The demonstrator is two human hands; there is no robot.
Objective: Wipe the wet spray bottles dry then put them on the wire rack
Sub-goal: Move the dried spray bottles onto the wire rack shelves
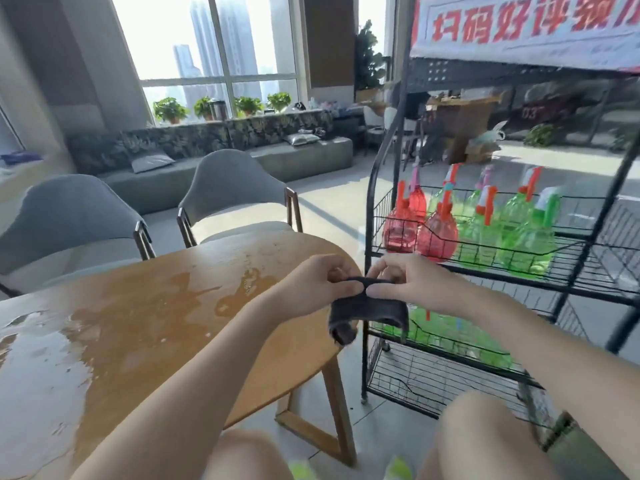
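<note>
We are sitting at the wooden table, and wide puddles are lying over its left part and toward its far edge. No bottle is standing on it in this view. The black wire rack is standing just beside the table's right edge. On its middle shelf the spray bottles are already sitting in rows: the red bottles at the shelf's left end and the green bottles filling the rest toward the right. More green ones are lying on the shelf below, partly hidden behind our arms. The bottles are clear coloured plastic with orange or pale trigger heads; the picture is too blurred there to tell whether drops are remaining on them.

Both hands are meeting above the table's right edge. The left hand and the right hand are each pinching the top edge of the dark cloth, thumbs almost touching, and the cloth is hanging down between them in a loose fold.

We judge that the racking is mostly finished and that we are now folding or refreshing the cloth. The next move is probably asking us to check for any bottle out of view, and to find a dry side of the cloth first.
</note>
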